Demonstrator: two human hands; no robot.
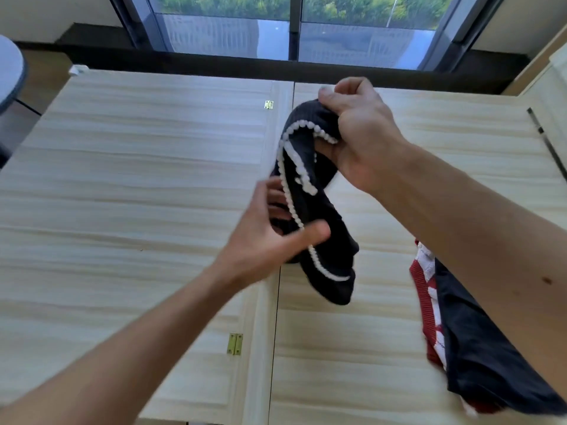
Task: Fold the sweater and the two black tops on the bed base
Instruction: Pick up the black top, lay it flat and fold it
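A black ribbed top with white scalloped trim [319, 216] hangs bunched in the air above the light wooden bed base [138, 185]. My right hand [359, 133] grips its upper end, fingers closed on the fabric. Lower down, my left hand [276, 231] pinches the trimmed edge between thumb and fingers. At the right, partly under my right forearm, a red and white knitted sweater [428, 305] lies on the base. A second black top [484, 360] lies over that sweater.
The bed base is made of hinged panels with brass hinges [235, 343] along a middle seam. A large window [291, 29] runs behind its far edge. A grey round object [9, 72] sits at the far left.
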